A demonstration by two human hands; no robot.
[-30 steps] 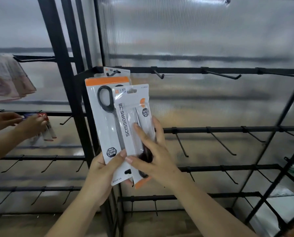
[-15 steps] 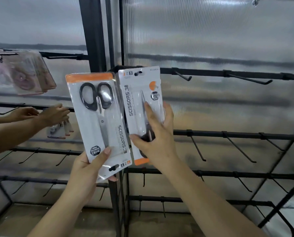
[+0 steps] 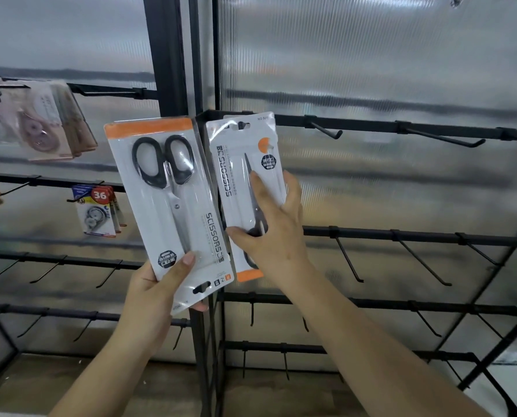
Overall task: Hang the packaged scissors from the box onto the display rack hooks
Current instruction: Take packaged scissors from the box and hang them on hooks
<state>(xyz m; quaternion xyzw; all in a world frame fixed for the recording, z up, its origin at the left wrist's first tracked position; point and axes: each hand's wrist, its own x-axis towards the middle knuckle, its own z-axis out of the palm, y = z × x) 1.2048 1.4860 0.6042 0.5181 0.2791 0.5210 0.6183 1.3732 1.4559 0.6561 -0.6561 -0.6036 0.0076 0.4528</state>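
Scissors pack [image 3: 168, 206]: white card, orange band, black handles up, gripped low by left hand [image 3: 158, 293]. Second pack [image 3: 246, 188] at top rail [image 3: 401, 127], grasped by right hand [image 3: 274, 236].

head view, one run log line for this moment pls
right hand holds scissors pack up at top-bar hook | left hand grips second pack, hang hole down | unhung

The scissors pack [image 3: 173, 206] at nine o'clock of centre is white with an orange top band, black handles, silver blades and grey lettering, and the second pack [image 3: 245, 176] just at three o'clock of it is white with an orange dot and an orange bottom strip. The rack bars [image 3: 401, 236] and hooks [image 3: 326, 132] are black against ribbed, milky-grey panels [image 3: 371, 55]. At nine o'clock hang pale pink packets [image 3: 40, 121] and a blue-and-yellow card with a red "36" badge [image 3: 96, 206].
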